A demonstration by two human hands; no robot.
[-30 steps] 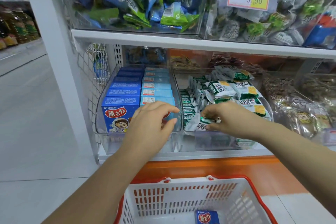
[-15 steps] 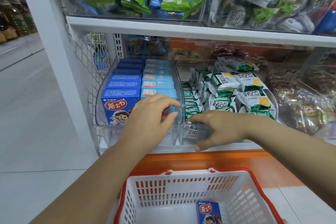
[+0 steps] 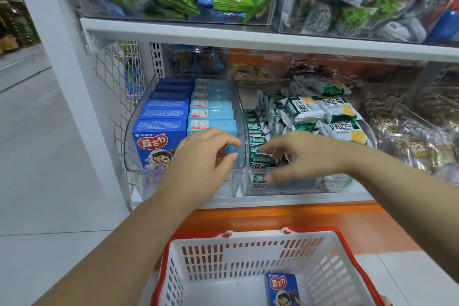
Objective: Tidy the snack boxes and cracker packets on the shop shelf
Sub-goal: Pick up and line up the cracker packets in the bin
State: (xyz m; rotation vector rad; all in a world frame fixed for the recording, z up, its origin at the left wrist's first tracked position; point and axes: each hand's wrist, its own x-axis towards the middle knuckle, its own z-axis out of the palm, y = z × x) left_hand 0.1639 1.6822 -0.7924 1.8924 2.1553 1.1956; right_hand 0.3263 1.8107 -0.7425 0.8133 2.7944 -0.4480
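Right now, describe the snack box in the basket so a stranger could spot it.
Below the shelf sits a white shopping basket with a red rim. On its floor, toward the right, lies one dark blue snack box with a red logo and cartoon figure. Its lookalikes all stand in the clear shelf bin.

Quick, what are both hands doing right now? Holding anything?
Left hand: curled at the front pale blue cardboard snack box; grip cannot be told.
Right hand: open over the green-and-white plastic cracker packets, holding nothing.
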